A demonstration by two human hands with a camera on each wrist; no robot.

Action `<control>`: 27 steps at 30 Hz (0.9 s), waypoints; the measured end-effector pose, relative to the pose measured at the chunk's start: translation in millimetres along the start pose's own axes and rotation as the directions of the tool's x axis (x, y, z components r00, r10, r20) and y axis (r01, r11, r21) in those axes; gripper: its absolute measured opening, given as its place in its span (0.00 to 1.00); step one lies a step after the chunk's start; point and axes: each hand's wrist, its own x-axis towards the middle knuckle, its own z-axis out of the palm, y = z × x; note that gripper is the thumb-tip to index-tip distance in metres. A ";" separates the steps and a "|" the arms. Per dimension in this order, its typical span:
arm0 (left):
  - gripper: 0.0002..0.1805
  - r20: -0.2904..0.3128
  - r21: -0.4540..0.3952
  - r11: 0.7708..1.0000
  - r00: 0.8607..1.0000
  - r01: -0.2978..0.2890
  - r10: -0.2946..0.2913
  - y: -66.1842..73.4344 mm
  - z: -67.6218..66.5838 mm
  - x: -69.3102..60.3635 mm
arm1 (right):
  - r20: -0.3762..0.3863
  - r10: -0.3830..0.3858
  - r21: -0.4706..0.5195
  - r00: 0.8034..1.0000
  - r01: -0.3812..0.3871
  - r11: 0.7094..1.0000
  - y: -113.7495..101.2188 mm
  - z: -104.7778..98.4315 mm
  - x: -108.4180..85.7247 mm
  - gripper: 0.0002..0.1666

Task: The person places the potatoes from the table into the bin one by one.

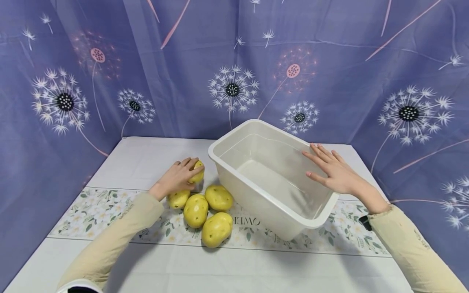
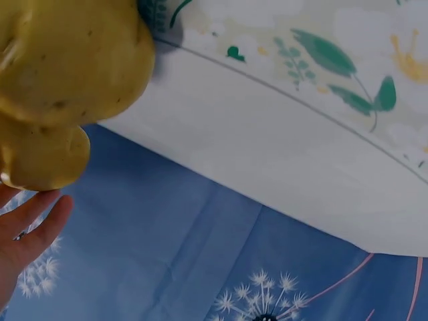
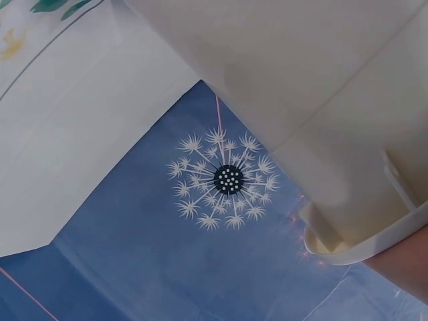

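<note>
My left hand (image 1: 176, 178) grips a yellow potato (image 1: 198, 172) at the left of the basin, fingers over its top. Close below it lie several more potatoes, one (image 1: 178, 199) by the heel of that hand, others (image 1: 196, 210) nearer the front. In the left wrist view, fingertips (image 2: 57, 217) meet the end of a potato (image 2: 43, 157), behind a larger potato (image 2: 73, 60). A white plastic basin (image 1: 253, 190) sits askew, its inside bare. Over its right rim my right hand (image 1: 335, 173) rests with spread fingers; the right wrist view shows the basin's outer wall (image 3: 301, 73).
A white table with a floral printed strip (image 1: 106, 213) lies under everything. Purple curtains with dandelion prints (image 1: 176, 101) enclose the back and both sides. The basin's far corner stands close to the back curtain.
</note>
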 end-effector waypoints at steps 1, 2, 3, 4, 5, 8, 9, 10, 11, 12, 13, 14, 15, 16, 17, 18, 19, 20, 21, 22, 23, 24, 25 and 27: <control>0.34 -0.013 0.003 1.000 1.000 -0.003 0.003 -0.2 -2.2 -0.9 | -0.003 -0.001 0.002 1.000 0.001 1.000 0.1 0.0 0.0 0.36; 0.34 -0.023 0.010 1.000 1.000 -0.008 0.008 -0.4 -4.3 -1.9 | -0.006 -0.001 0.004 1.000 0.001 1.000 -0.1 -0.2 0.0 0.36; 0.34 -0.030 0.013 1.000 1.000 -0.009 0.010 -0.6 -6.6 -2.9 | -0.009 -0.003 0.005 1.000 0.003 1.000 -0.2 -0.3 -0.1 0.36; 0.35 -0.036 0.020 1.000 0.999 -0.013 0.014 -0.7 -9.0 -3.9 | -0.011 -0.003 0.007 1.000 0.003 1.000 -0.4 -0.5 -0.2 0.36; 0.35 -0.041 0.028 0.999 0.999 -0.016 0.017 -0.9 -11.5 -5.0 | -0.014 -0.004 0.010 1.000 0.004 1.000 -0.6 -0.7 -0.2 0.36; 0.35 -0.054 0.050 0.998 0.998 -0.025 0.028 -0.6 -20.5 -8.4 | -0.018 -0.004 0.010 1.000 0.004 1.000 -1.1 -1.2 -0.4 0.36; 0.35 -0.061 0.058 0.998 0.998 -0.029 0.033 -0.3 -23.7 -9.5 | -0.018 -0.004 0.009 1.000 0.004 1.000 -1.3 -1.4 -0.5 0.36; 0.35 -0.074 0.066 0.997 0.996 -0.035 0.040 0.1 -27.5 -10.5 | -0.019 -0.004 0.007 1.000 0.004 1.000 -1.5 -1.5 -0.5 0.36; 0.35 -0.088 0.072 0.997 0.995 -0.041 0.048 0.4 -31.5 -11.3 | -0.020 -0.004 0.006 1.000 0.004 1.000 -1.7 -1.6 -0.5 0.36; 0.35 -0.098 0.076 0.996 0.994 -0.047 0.054 0.9 -35.8 -12.0 | -0.020 -0.004 0.004 1.000 0.005 1.000 -1.8 -1.7 -0.6 0.36; 0.36 -0.113 0.080 0.995 0.992 -0.053 0.062 1.4 -40.1 -12.4 | -0.020 -0.005 0.003 1.000 0.005 1.000 -2.0 -1.8 -0.6 0.36; 0.36 -0.128 0.085 0.995 0.989 -0.059 0.070 1.8 -44.3 -12.7 | -0.021 -0.006 0.004 1.000 0.006 1.000 -2.3 -2.0 -0.7 0.36; 0.36 -0.142 0.092 0.994 0.987 -0.066 0.078 2.2 -48.7 -12.8 | -0.021 -0.007 0.004 1.000 0.007 1.000 -2.5 -2.2 -0.8 0.36; 0.37 -0.154 0.097 0.993 0.984 -0.072 0.086 2.5 -53.0 -12.7 | -0.022 -0.009 0.005 1.000 0.009 1.000 -2.6 -2.2 -0.9 0.36; 0.38 -0.163 0.101 0.992 0.982 -0.076 0.092 2.9 -57.2 -12.4 | -0.021 -0.014 0.006 1.000 0.014 1.000 -2.7 -2.3 -1.0 0.36; 0.38 -0.175 0.103 0.991 0.980 -0.082 0.100 3.4 -61.4 -12.1 | -0.020 -0.019 0.006 1.000 0.019 1.000 -2.9 -2.4 -1.2 0.36; 0.39 -0.187 0.111 0.990 0.976 -0.089 0.109 3.6 -65.0 -11.7 | -0.022 -0.024 0.008 0.999 0.024 1.000 -2.9 -2.4 -1.5 0.36; 0.39 -0.197 0.118 0.988 0.973 -0.097 0.119 4.0 -68.8 -11.2 | -0.022 -0.029 0.008 0.999 0.029 1.000 -2.9 -2.3 -1.6 0.36; 0.40 -0.208 0.123 0.987 0.970 -0.104 0.128 4.4 -72.7 -10.7 | -0.026 -0.034 0.007 0.999 0.034 0.999 -2.8 -2.0 -1.6 0.35; 0.40 -0.219 0.128 0.985 0.966 -0.112 0.138 4.7 -76.3 -9.8 | -0.026 -0.038 0.007 0.999 0.038 0.999 -2.7 -1.7 -1.5 0.35; 0.40 -0.231 0.134 0.984 0.962 -0.121 0.150 5.1 -79.8 -8.9 | -0.026 -0.043 0.005 0.999 0.043 0.999 -2.5 -1.3 -1.4 0.35; 0.40 -0.241 0.139 0.982 0.957 -0.130 0.161 5.5 -83.0 -7.8 | -0.027 -0.043 0.004 0.999 0.043 0.999 -2.5 -1.0 -1.2 0.35; 0.40 -0.250 0.149 0.979 0.953 -0.138 0.172 5.6 -85.9 -6.6 | -0.031 -0.044 0.002 0.999 0.044 0.999 -2.4 -0.4 -1.0 0.35; 0.40 -0.269 0.159 0.975 0.943 -0.156 0.195 6.1 -91.9 -3.7 | -0.030 -0.045 0.002 0.999 0.045 0.999 -2.4 0.4 -0.4 0.35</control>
